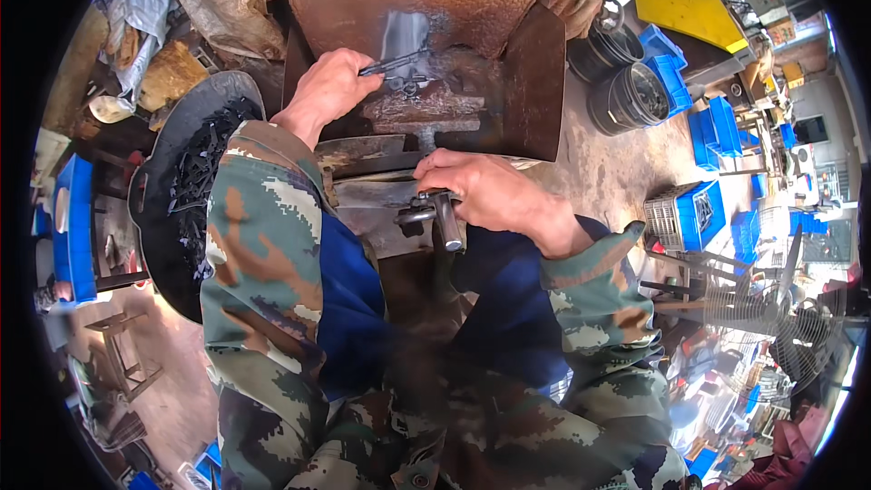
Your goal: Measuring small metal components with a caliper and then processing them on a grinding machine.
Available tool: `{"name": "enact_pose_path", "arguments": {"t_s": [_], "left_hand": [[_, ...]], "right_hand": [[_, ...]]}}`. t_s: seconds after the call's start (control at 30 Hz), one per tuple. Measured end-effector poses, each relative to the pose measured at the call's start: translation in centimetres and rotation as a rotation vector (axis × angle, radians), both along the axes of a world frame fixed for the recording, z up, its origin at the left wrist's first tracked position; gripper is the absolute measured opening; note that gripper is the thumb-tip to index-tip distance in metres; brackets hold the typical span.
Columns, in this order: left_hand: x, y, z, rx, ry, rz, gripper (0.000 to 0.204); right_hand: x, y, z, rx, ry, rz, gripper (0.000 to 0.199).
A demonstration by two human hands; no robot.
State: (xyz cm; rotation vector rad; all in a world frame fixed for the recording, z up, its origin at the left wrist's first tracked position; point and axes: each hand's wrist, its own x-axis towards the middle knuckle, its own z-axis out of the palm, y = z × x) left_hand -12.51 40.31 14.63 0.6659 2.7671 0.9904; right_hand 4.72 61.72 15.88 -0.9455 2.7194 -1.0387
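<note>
We see our left hand (325, 88) up at the rusty machine housing (426, 0), fingers pinched together on a thin dark metal part (396, 63). Part lies approx. horizontal, its far end over the worn shiny patch of the housing, just above the press block (422, 109). Contact w/ the block: can't tell.

Right hand (485, 192) lower, fingers wrapped and clamped on a steel lever handle (447, 220); handle's round end pokes out below the fist, toward us.

Edges: a rusty side plate (535, 82) stands right of the work zone, near the right wrist; a matching wall on the left, close beside the left wrist. So the part sits in a narrow pocket, open mainly toward us and upward.

Left of our left sleeve: a dark round pan (159, 172) full of small black metal pieces (195, 181), rim touching the sleeve or v. near it. Right: bare concrete floor (608, 163), then black buckets (631, 95) and blue crates (703, 209), well apart from both hands.
</note>
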Motion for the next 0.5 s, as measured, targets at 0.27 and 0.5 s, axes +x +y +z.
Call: {"name": "enact_pose_path", "arguments": {"t_s": [0.27,0.5], "left_hand": [[-0.8,0.0,-2.0,-0.019,-0.158,-0.090,0.028],[-1.6,1.7,-0.1,0.304,-0.107,-0.018,0.021]], "right_hand": [[-2.6,1.3,4.0,-0.341,-0.546,-0.492,0.018],[-6.1,2.2,3.7,-0.742,-0.450,-0.755,0.021]]}}
